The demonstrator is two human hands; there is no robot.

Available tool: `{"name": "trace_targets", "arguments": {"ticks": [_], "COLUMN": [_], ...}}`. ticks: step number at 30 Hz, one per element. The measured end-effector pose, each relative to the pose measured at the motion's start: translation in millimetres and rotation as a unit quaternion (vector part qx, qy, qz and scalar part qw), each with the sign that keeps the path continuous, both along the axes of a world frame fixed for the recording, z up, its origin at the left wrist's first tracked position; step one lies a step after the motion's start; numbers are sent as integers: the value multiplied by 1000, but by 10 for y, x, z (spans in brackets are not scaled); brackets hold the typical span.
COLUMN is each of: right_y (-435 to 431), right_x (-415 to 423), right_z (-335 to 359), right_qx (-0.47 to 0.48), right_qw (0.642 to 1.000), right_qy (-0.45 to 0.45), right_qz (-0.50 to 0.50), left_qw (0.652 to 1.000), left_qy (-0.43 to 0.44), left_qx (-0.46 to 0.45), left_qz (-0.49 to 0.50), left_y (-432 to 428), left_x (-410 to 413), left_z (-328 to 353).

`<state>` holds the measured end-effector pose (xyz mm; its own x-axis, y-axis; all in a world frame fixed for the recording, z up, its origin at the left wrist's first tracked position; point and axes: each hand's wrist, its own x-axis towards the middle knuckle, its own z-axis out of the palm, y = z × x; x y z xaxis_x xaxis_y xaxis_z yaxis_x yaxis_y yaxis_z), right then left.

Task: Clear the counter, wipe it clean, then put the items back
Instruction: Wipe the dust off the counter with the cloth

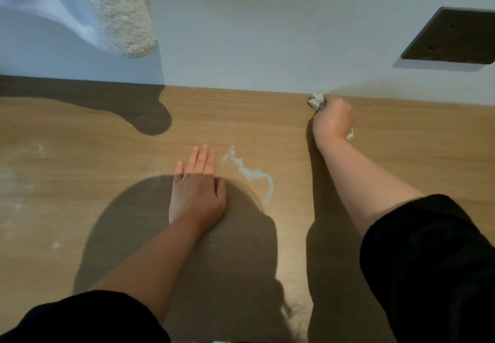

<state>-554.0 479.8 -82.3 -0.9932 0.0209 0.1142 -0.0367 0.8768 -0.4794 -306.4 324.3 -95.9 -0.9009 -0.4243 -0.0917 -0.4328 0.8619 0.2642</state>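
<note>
Towel (126,16): pale and fluffy, hanging against the wall (267,34), above and well to the left of both hands.
Faint smears (40,150): whitish dusty patches on the wood, well left of the left hand's grip.
Left hand (197,190): lies palm down on the worktop (267,123), fingers straight and close together. Its grip is fully spread and has hold of nothing. A black sleeve (88,318) is pushed up the forearm.
Powder streak (251,172): a thin, wavy white line on the wood, just right of the left hand's fingers and between the two grips.
Right hand (333,120): reached to the far edge of the worktop where it meets the wall. Its grip is curled tight round a wiping wad.
Wiping wad (317,101): whitish and crumpled, whether cloth or paper I cannot tell. It pokes out in front of the right grip, touching the worktop by the wall, and a scrap shows again behind the heel of that hand.
Wall plate (452,38): dark and square, fixed to the wall above and to the right of the right grip, well apart from it.
</note>
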Motion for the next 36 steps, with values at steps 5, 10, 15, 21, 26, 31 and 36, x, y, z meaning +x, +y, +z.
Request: {"name": "trace_targets", "arguments": {"ticks": [5, 10, 15, 21, 26, 31, 36], "right_y": [-599, -921, -699, -224, 172, 208, 1], "right_x": [192, 343, 658, 1118, 413, 750, 1539], "right_z": [-51, -32, 36, 116, 176, -80, -141], "right_qx": [16, -72, -98, -97, -161, -39, -82], "right_qw": [994, 954, 904, 885, 968, 981, 974], "right_qy": [6, -69, -162, -175, -85, -49, -45], "right_qz": [105, 284, 383, 419, 171, 183, 206], "left_qw": [1000, 1000, 1000, 1000, 999, 998, 997], "left_qy": [0, 0, -12, -26, -38, -58, -60], "left_qx": [12, 13, 10, 3, -17, -26, -40], "left_qz": [2, 4, 6, 0, -5, -3, -12], "left_y": [3, 8, 14, 6, -4, -18, -13], "left_x": [-5, -1, -2, 0, -6, -45, -39], "left_z": [3, 13, 13, 29, 9, -7, -6]}}
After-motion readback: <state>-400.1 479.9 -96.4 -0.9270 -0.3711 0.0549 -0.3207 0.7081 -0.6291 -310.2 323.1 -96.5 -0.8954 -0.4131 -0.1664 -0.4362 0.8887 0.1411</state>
